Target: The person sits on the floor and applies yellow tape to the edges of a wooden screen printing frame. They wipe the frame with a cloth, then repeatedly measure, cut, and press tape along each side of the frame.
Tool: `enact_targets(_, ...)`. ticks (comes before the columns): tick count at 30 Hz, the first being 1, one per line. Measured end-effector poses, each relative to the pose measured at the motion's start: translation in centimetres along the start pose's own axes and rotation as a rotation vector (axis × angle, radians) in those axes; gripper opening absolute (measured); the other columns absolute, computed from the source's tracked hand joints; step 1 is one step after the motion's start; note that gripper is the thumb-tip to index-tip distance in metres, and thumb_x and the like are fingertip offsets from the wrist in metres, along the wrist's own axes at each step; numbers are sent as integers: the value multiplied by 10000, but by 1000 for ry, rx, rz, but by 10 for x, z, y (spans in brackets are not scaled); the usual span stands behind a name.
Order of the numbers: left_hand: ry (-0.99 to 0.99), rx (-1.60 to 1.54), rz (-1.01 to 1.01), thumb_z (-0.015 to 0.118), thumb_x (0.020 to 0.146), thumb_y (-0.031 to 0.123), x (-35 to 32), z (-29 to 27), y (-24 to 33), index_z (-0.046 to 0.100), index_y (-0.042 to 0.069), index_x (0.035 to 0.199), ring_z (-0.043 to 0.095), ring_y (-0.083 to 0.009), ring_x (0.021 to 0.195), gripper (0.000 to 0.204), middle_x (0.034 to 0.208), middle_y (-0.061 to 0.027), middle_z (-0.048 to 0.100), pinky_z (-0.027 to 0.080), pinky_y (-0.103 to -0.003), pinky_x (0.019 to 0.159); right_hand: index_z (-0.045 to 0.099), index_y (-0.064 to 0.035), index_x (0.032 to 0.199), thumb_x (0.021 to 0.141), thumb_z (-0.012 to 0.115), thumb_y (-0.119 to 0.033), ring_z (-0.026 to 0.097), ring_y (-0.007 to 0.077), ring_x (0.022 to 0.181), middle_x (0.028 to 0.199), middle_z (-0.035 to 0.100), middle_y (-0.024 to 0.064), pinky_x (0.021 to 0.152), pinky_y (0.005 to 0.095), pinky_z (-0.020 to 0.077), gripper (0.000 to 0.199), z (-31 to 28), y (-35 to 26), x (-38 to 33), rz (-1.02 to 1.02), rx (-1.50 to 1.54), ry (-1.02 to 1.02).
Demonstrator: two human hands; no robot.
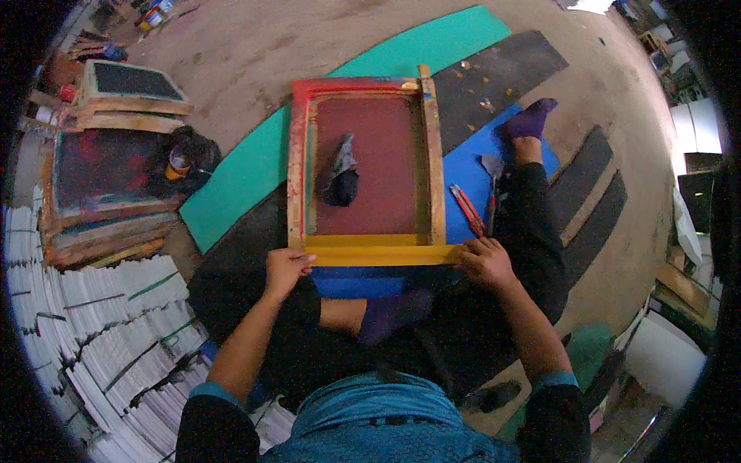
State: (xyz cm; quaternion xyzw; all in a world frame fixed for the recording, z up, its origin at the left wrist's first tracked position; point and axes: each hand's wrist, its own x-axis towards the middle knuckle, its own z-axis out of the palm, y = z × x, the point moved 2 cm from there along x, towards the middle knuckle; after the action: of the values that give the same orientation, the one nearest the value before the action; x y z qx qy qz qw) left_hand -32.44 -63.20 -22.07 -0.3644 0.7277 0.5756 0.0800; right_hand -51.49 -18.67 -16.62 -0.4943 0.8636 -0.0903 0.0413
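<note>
A wooden screen-printing frame [299, 166] with red-stained edges and a dark red mesh lies in front of me. A strip of yellow tape [378, 256] is stretched across its near side. My left hand [287, 272] pinches the tape's left end. At the right end, my right hand [486, 262] has its fingers closed on the tape, by the frame's near right corner. A crumpled grey and black cloth [342, 176] rests on the mesh. Just beyond my right hand lie a red utility knife [466, 210] and a scraper [492, 171] with a dark blade.
Green [421, 45], black and blue mats cover part of the floor. Stacked screen frames [116, 166] stand at the left, with a small cup [177, 163] on them. Bundled paper stacks [116, 316] fill the lower left. My legs [532, 208] are on both sides of the frame.
</note>
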Motion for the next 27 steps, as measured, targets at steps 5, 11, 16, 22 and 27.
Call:
enact_targets(5,-15,-64,-40,803,847,136,-4,6,9,728,-74,925,679,-144,607,236,753,-103,718,558,-267,559,697,-150,925,761,807,-305,652,276,963,1094,679,61,784,421,506,252,5,3,-6,48,0,-12)
enact_targets(11,-14,-42,-75,786,863,124,-2,6,13,721,-76,950,678,-145,605,227,781,-110,719,556,-267,549,685,-153,920,764,801,-307,640,256,951,1092,671,49,794,413,495,248,11,7,-11,-21,-21,2)
enact_targets(16,24,111,19,790,851,122,3,7,-2,723,-61,943,681,-150,594,215,768,-108,722,549,-280,544,680,-169,957,769,793,-310,629,243,969,1075,657,47,802,404,491,261,16,8,-8,-22,-31,-26)
enact_targets(22,103,319,158,805,827,139,3,9,-1,722,-45,909,687,-183,583,218,738,-139,718,537,-329,559,686,-175,952,762,793,-304,627,242,970,1070,655,34,797,396,497,253,15,6,-3,-33,-10,6)
enact_targets(27,121,404,159,819,805,162,3,6,3,722,-35,861,698,-229,609,227,728,-151,714,545,-355,606,692,-174,937,756,794,-295,618,245,966,1054,655,31,816,393,511,241,15,4,3,-38,-42,-11)
